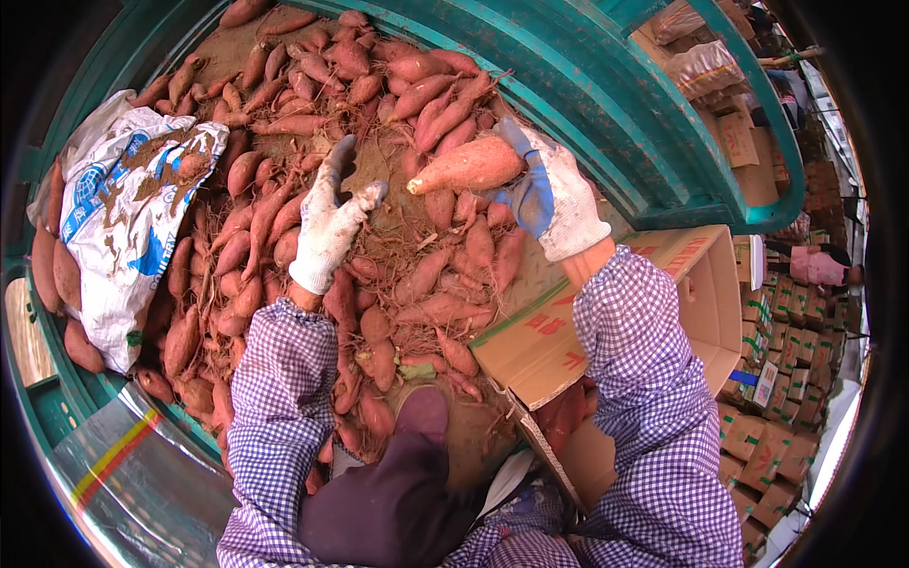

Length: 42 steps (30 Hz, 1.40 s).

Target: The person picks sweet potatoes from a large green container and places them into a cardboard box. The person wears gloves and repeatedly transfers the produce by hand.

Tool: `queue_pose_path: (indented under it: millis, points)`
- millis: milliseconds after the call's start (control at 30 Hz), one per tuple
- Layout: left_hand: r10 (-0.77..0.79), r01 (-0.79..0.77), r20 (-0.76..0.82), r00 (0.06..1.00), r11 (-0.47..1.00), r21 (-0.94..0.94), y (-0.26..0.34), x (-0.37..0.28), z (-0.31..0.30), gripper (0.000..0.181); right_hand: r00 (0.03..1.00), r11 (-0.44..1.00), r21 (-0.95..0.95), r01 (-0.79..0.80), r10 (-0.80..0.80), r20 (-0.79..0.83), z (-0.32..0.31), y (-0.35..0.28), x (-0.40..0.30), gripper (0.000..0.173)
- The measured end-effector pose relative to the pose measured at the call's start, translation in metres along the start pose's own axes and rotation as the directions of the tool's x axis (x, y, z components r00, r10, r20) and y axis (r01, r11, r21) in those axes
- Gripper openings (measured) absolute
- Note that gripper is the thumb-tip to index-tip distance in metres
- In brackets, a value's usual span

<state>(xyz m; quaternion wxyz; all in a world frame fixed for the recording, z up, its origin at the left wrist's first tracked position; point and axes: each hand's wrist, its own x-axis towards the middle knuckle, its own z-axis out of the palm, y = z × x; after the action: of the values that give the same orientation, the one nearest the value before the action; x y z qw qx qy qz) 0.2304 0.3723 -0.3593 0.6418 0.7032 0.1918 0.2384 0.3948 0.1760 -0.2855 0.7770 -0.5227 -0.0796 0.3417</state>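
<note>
A large sweet potato (469, 165) is gripped in my right hand (554, 188), its pointed end towards the left. The glove on that hand is white knit with a blue coated palm. My left hand (334, 213), in a similar soiled glove, holds nothing and has its thumb and fingers apart. Beneath it lies a wide heap of sweet potatoes (426, 277) with thin roots. Under my right forearm stands an open cardboard box (525, 341) with several sweet potatoes (563, 415) inside, partly hidden by the sleeve.
Green metal walls (568, 78) of a truck bed surround the heap. A soil-smeared white sack (128, 227) lies at left, above a clear plastic sheet (135, 461). My shoe (424, 412) rests among the roots. Beyond the right wall are many stacked cartons (795, 312) and a person (817, 265).
</note>
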Motion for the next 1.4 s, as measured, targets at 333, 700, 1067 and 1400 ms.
queue_pose_path:
  millis: [333,700,1067,1400]
  points:
    - [-0.148,0.204,0.185,0.971,0.921,-0.332,0.068,0.015,0.036,0.038,0.973,0.932,-0.361,0.013,0.072,0.220,0.036,-0.013,-0.016,0.046]
    - [0.161,-0.211,0.155,0.975,0.430,0.878,-0.018,-0.015,0.002,0.023,0.968,0.967,-0.182,0.179,-0.140,0.208,0.000,-0.015,-0.003,0.047]
    - [-0.379,-0.279,0.428,0.821,0.387,0.879,-0.033,-0.061,0.054,0.061,0.940,0.776,-0.533,0.339,-0.304,0.156,0.025,-0.045,-0.026,0.040]
    - [-0.513,0.493,0.051,0.857,0.785,-0.376,-0.037,-0.037,-0.042,0.039,0.991,0.854,-0.508,0.111,-0.055,0.122,0.011,-0.052,-0.053,0.033]
